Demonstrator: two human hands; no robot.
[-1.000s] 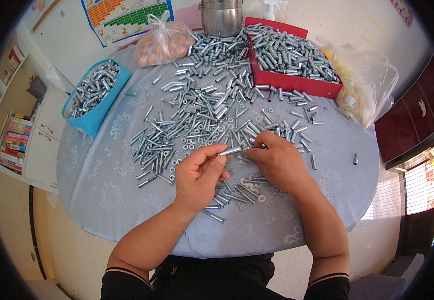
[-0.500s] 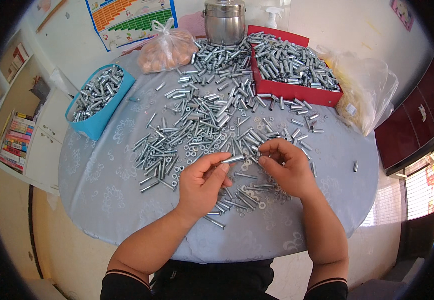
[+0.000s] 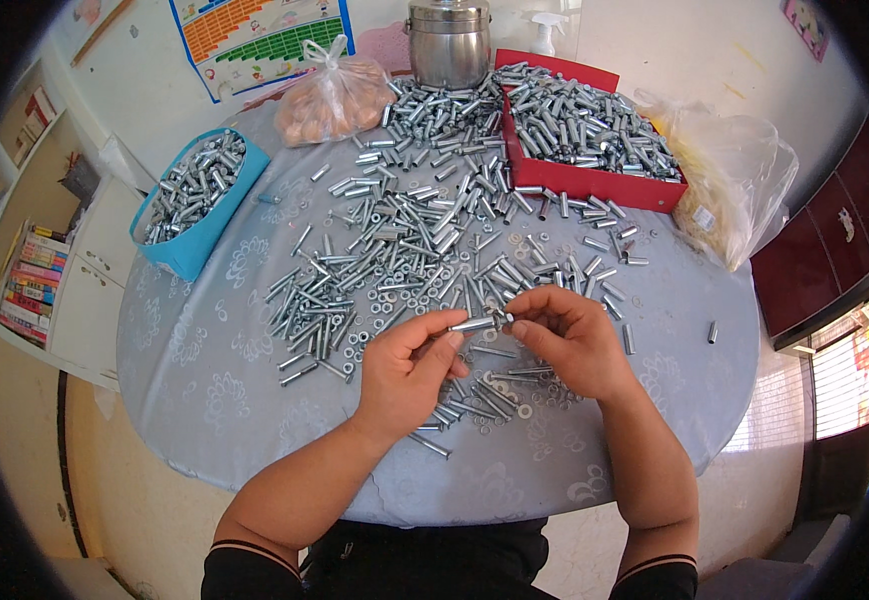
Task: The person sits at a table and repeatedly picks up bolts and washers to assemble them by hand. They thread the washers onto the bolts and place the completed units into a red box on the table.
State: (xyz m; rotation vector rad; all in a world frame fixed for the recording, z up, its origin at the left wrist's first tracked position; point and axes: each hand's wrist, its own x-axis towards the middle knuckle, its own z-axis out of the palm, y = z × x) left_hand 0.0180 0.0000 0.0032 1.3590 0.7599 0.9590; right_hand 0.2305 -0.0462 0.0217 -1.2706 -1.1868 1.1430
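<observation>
My left hand [image 3: 404, 372] pinches a silver sleeve anchor bolt [image 3: 472, 325] between thumb and fingertips, its length pointing toward the right hand. My right hand [image 3: 572, 335] is closed in a pinch on a small shiny metal piece [image 3: 500, 317], perhaps a nut or washer, at the bolt's right end. The fingers partly hide that piece. Both hands hover over loose bolts [image 3: 330, 300], nuts [image 3: 385, 297] and flat washers [image 3: 525, 411] strewn across the table. Metal sleeves [image 3: 460, 205] lie thick beyond the hands.
A blue bin [image 3: 190, 250] full of anchors stands at the left. At the back right is a red box [image 3: 595, 182] heaped with more. Around them are a tied plastic bag [image 3: 330, 108], a steel pot [image 3: 450, 45] and a clear bag [image 3: 735, 190]. A patterned grey cloth [image 3: 235, 370] covers the table.
My right hand has moved left, bringing its small metal piece to the bolt's end. My left hand stays nearly in place, still pinching the sleeve anchor bolt.
</observation>
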